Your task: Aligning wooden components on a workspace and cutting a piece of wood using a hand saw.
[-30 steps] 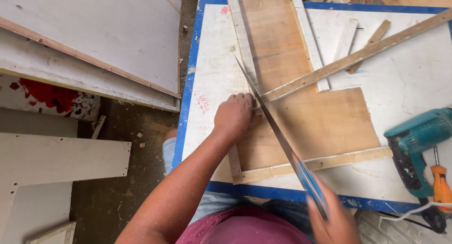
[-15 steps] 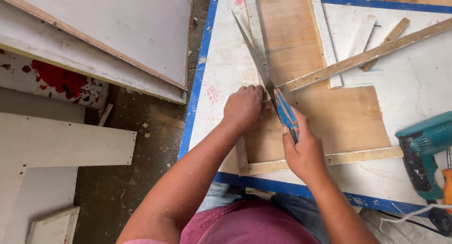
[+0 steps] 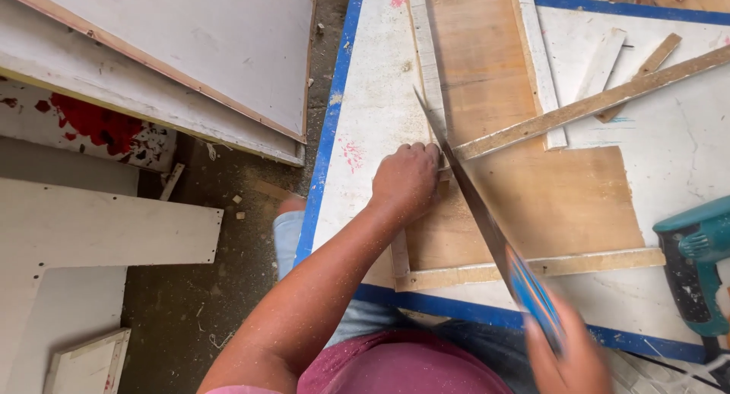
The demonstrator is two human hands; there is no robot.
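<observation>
White desk (image 3: 365, 135) with blue edge, red smudge marks on its top near the left rim and at the far end. No packages or labels readable. Plywood sheet (image 3: 532, 196) lies flat on the desk, framed by pale wood strips. Left hand (image 3: 407, 181) presses down on the thin strip (image 3: 427, 74) at the plywood's left edge, fingers together and curled onto it. Right hand (image 3: 570, 356), blurred, has its fingers clamped on the blue handle of a handsaw (image 3: 475, 204); blade runs diagonally from near the body up to just right of the left hand, crossing the strip and plywood. Long batten (image 3: 593, 105) slants across the plywood's upper right, touching the saw blade's line. Short white offcuts (image 3: 601, 63) beside it. Teal power tool (image 3: 696, 265) at the desk's right edge, well apart from the saw. On the floor, left: stacked white boards (image 3: 175, 52), one panel with red paint splash (image 3: 91, 124), another white panel (image 3: 91, 234), wood chips scattered.
</observation>
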